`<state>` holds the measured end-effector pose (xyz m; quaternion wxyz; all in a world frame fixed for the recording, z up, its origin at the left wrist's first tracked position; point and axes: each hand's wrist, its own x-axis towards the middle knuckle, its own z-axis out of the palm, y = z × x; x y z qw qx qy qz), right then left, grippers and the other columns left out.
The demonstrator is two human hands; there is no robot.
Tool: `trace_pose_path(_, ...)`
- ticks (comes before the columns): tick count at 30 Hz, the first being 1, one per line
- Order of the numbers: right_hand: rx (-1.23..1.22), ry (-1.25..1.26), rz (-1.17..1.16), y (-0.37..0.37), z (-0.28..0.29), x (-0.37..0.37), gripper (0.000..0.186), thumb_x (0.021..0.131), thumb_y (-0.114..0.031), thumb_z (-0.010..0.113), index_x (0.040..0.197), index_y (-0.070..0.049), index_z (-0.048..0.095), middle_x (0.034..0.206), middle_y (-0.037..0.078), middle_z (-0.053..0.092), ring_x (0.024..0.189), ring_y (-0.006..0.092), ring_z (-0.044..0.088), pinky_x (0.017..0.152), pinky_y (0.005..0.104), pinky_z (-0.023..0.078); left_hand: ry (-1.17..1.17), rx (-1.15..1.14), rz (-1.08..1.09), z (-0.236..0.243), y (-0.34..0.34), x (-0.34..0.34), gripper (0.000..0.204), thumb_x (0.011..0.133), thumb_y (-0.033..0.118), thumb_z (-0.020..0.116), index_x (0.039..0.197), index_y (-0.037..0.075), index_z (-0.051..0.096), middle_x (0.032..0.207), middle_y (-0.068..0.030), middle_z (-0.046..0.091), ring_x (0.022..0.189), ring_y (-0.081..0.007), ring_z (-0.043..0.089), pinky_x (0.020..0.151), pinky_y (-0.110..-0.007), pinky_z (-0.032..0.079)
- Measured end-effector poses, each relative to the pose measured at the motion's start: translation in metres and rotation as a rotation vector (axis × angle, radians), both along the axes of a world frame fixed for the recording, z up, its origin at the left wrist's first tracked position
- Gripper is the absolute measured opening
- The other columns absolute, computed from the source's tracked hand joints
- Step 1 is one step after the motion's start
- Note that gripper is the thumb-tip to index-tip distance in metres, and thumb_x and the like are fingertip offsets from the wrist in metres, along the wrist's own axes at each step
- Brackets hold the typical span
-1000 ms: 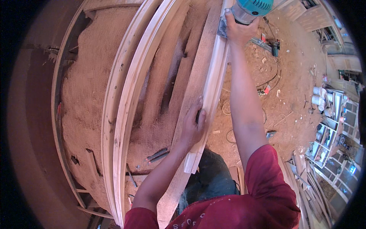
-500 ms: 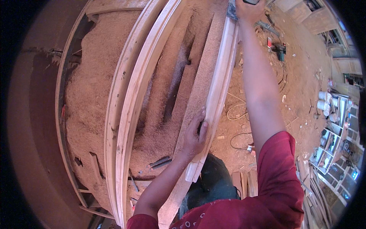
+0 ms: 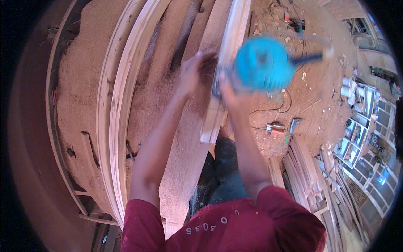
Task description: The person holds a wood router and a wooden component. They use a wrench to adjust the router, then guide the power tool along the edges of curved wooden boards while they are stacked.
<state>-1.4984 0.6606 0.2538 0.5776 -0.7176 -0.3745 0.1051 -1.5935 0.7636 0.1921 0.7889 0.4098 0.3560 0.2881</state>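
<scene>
A teal power router (image 3: 264,63), smeared by motion, sits at the near part of a pale moulded wooden rail (image 3: 212,122), its dark base against the rail. My right hand (image 3: 235,94) is closed around the router's lower part, fingers partly hidden by the tool. My left hand (image 3: 191,75) is left of the rail, over the sawdust-covered bench board (image 3: 184,151); its blurred fingers point toward the rail, and whether they touch it I cannot make out.
Two long profiled rails (image 3: 115,105) run along the bench to the left amid thick sawdust (image 3: 79,101). On the floor at right lie an orange tool (image 3: 276,129), a cord and offcuts. Stacked wooden strips (image 3: 304,176) are at the lower right, near a white shelf frame (image 3: 357,143).
The router and my right hand have come from the rail's far end toward me. My left hand has left the rail's near part and moved farther up and left. The view has shifted.
</scene>
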Motion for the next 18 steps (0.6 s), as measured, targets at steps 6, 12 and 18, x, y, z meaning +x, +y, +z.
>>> trace_pose_path(6, 0.135, 0.234, 0.13, -0.153, -0.018, -0.113, 0.044, 0.089, -0.028, 0.063, 0.127, -0.008, 0.053, 0.119, 0.016, 0.061, 0.109, 0.0332, 0.059, 0.095, 0.05, 0.045, 0.141, 0.433, 0.043, 0.0, -0.019, 0.011, 0.036, 0.094, 0.015, 0.066, 0.126, -0.001, 0.064, 0.129, -0.0132, 0.065, 0.12, -0.0179, 0.058, 0.105, -0.031, 0.043)
trace_pose_path(12, 0.38, 0.002, 0.168, -0.186, -0.041, -0.125, 0.033, 0.1, -0.026, 0.043, 0.127, -0.008, 0.05, 0.12, 0.025, 0.061, 0.112, 0.0445, 0.058, 0.099, 0.0597, 0.04, 0.135, 0.485, 0.022, -0.011, -0.018, 0.008, 0.041, 0.093, 0.021, 0.068, 0.127, -0.001, 0.063, 0.131, -0.0168, 0.063, 0.122, -0.0206, 0.058, 0.105, -0.032, 0.043)
trace_pose_path(18, 0.282, -0.042, 0.175, -0.177, -0.033, -0.115, 0.048, 0.086, -0.02, 0.056, 0.132, -0.01, 0.044, 0.12, 0.024, 0.057, 0.111, 0.0379, 0.057, 0.095, 0.0506, 0.045, 0.109, 0.456, 0.008, -0.013, -0.02, 0.01, 0.043, 0.093, 0.024, 0.069, 0.127, -0.002, 0.062, 0.134, -0.0185, 0.06, 0.127, -0.0227, 0.055, 0.107, -0.033, 0.042)
